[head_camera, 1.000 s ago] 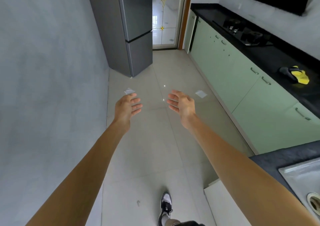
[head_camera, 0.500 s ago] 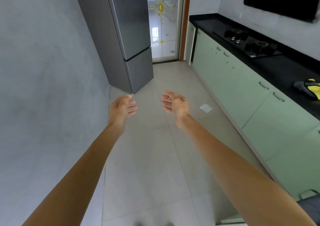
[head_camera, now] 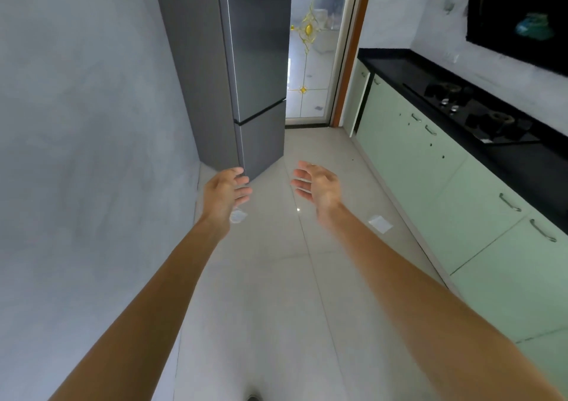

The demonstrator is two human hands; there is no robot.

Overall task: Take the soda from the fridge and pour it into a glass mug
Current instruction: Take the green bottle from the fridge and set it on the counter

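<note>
Facing grey fridge, left hand, right hand loosely curled

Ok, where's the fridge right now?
In the head view the fridge stands ahead on the left, doors shut, beside the grey wall and just left of the glass door.

Just beyond the left hand, the fridge looks like brushed dark-grey metal with a soft sheen. The floor under both hands is pale tile, smooth and glossy. Left of the left hand, the wall is matt grey, faintly mottled. Right of the right hand, the cabinets are smooth satin green with shiny metal handles; the counter above them is glossy black.
</note>
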